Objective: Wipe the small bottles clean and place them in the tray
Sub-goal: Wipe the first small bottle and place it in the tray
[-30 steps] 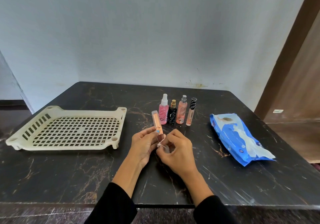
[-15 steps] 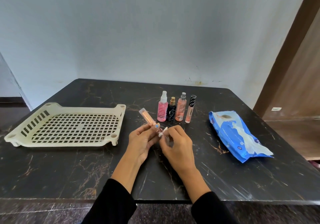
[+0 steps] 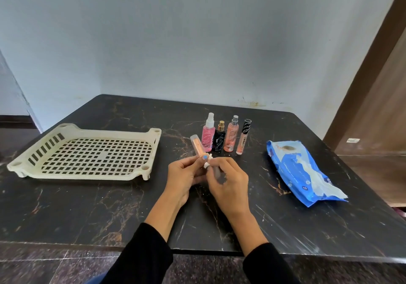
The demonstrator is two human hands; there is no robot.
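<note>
Fingers [image 3: 198, 163] of the left hand [image 3: 183, 177] pinch the tilted peach tube [image 3: 197, 146] while the right hand [image 3: 228, 182] holds a white wipe [image 3: 207, 163] against its lower end, so wiping is underway; next comes carrying it left to the empty-looking tray [image 3: 153, 149].

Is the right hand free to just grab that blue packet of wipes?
Probably not straight away: the right hand pinches a white wipe against the tube. The bare table leaves the way to the blue packet open.
</note>
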